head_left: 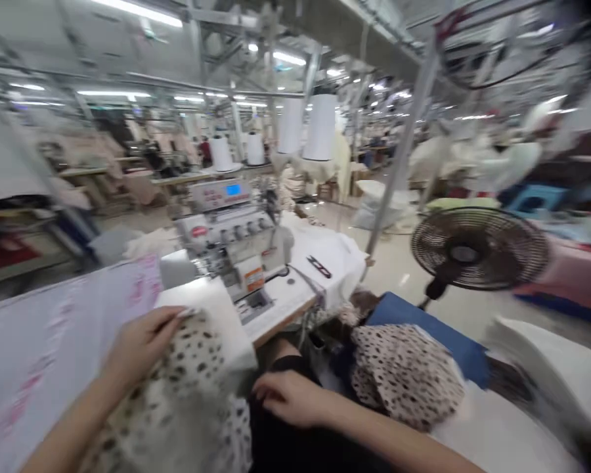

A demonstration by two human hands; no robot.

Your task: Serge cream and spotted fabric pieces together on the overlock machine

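Spotted fabric [192, 374] hangs from my left hand [142, 341], whose thumb and fingers pinch its upper edge at the lower left. The cloth drapes down over my lap, blurred in places. Over my dark-clothed lap is my right hand [288, 397], its fingers curled and partly hidden, with nothing visible in them. Just ahead stands a white sewing machine [241, 243] with a small blue display. Dark thread snips [319, 267] lie on the white table surface [300, 295] to its right.
More spotted fabric [408, 374] is piled at the right beside a blue cloth [428, 335]. A black fan [477, 249] stands behind it. Large white thread cones [320, 128] are above the machine. A metal pole [404, 151] rises right of the table.
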